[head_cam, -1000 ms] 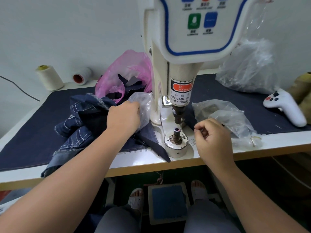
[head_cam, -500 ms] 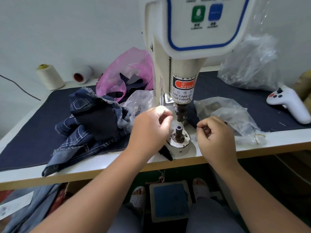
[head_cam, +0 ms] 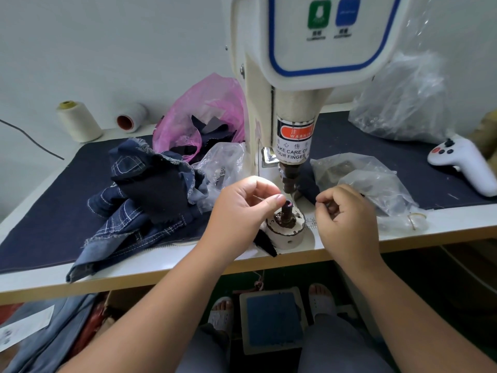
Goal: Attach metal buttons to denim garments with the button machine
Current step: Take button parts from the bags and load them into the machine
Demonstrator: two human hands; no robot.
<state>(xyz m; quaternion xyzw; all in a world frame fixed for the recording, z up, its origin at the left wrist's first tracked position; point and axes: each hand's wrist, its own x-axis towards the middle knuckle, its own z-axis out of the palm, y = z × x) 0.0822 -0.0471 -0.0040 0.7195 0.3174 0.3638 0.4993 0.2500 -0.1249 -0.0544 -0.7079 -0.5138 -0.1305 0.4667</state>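
**A:** What is on the far left of the table?

**B:** Two cream spools of thread (head_cam: 79, 121) near the wall, one upright, one lying on its side. Just to the right, a rumpled heap of denim pieces (head_cam: 139, 203) with white stitching rests on a dark cloth (head_cam: 40, 211) covering the tabletop. One edge of the heap hangs over the table's front.

**A:** And behind the heap?

**B:** A pink plastic bag (head_cam: 204, 114) holding dark fabric scraps, and a small clear bag (head_cam: 223, 162) next to it, beside the machine's column.

**A:** Where are the hands?

**B:** Both are at the button machine (head_cam: 295, 76) in the middle. The left hand (head_cam: 242, 211) has its fingers curled, thumb and forefinger nearly meeting just beside the top of the small dark post (head_cam: 288, 208) that rises from the round white base (head_cam: 285, 230). If it pinches a button, it is too small for me to tell. The machine's upper punch (head_cam: 289, 176) hangs directly above that post, apart from it.

**A:** The right hand?

**B:** The right hand (head_cam: 347, 219) sits just right of the base, fingers curled tight in a loose fist. Something dark shows between the fingertips, but I cannot tell what.

**A:** Further right?

**B:** Clear bags (head_cam: 371, 181) with metal parts inside lie behind that hand, a bigger crumpled clear bag (head_cam: 403, 103) by the wall, and a white handheld controller (head_cam: 465, 162) with red and black buttons near the edge.

**A:** Below the table?

**B:** A blue-topped foot pedal (head_cam: 273, 321) between two sandalled feet.
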